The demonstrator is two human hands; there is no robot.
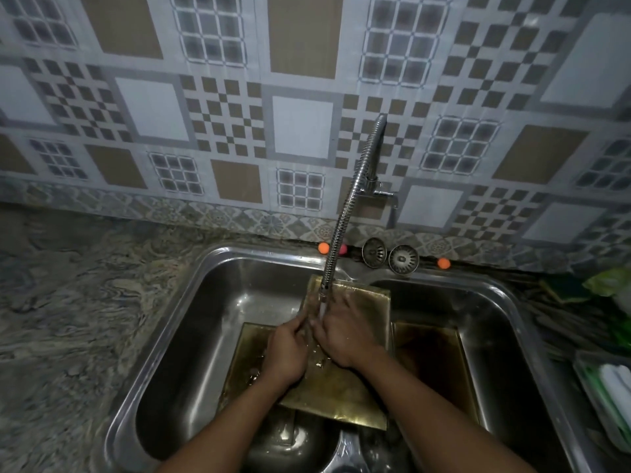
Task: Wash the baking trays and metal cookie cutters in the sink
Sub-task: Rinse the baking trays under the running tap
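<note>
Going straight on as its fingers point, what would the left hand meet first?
Most likely the right hand: the left hand points up-right into the water stream from the faucet, where both hands nearly meet. Whether they already touch is unclear.

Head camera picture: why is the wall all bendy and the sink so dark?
Head view: the wide lens curves the tiled wall's straight lines; dim light leaves the sink dark on its right side, with glare streaking its left wall; the container at the right edge is blurry.
</note>
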